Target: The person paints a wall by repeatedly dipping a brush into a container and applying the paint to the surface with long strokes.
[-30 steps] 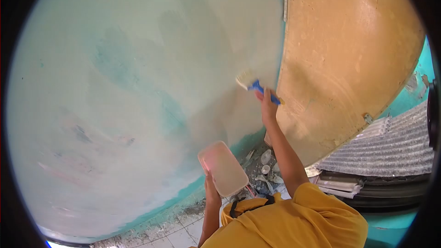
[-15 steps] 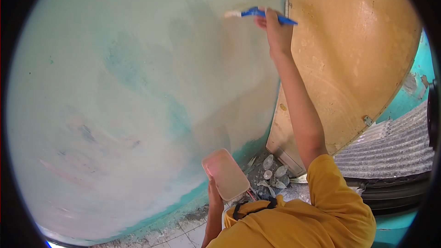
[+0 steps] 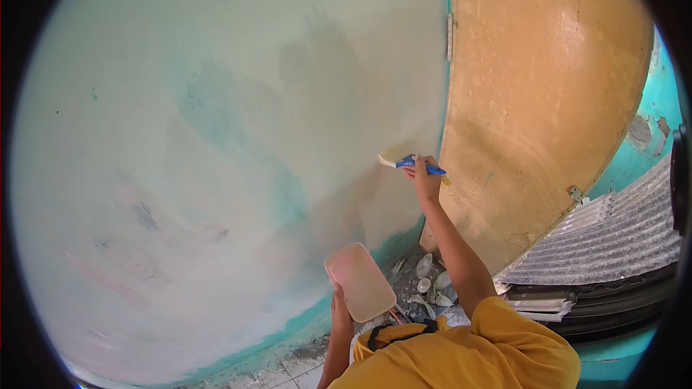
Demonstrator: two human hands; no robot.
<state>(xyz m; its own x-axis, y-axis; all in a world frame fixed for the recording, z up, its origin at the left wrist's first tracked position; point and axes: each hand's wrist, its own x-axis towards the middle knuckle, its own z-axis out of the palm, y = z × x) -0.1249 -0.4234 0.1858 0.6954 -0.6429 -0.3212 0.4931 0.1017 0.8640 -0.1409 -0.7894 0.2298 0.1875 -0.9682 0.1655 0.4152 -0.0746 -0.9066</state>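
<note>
My right hand [image 3: 425,179] is closed round the blue handle of a paintbrush [image 3: 407,161]. The brush's pale bristles lie against or very near the wall [image 3: 238,101], left of the wooden door. Pale paint covers most of the wall, with green patches showing through. Low in the view, my left hand [image 3: 341,311] grips the left edge of a pinkish rectangular tray [image 3: 362,284], close to my body.
A yellowish wooden door [image 3: 540,65] with hinges stands at the right. Clear plastic bags or bottles [image 3: 424,266] lie on the dirty floor at the wall's foot. Corrugated sheets [image 3: 613,234] are at the lower right, above dark ridged pieces [image 3: 613,311].
My right hand has moved down the wall with the brush, its arm now more bent. The view has shifted slightly. My left hand still holds the tray.
</note>
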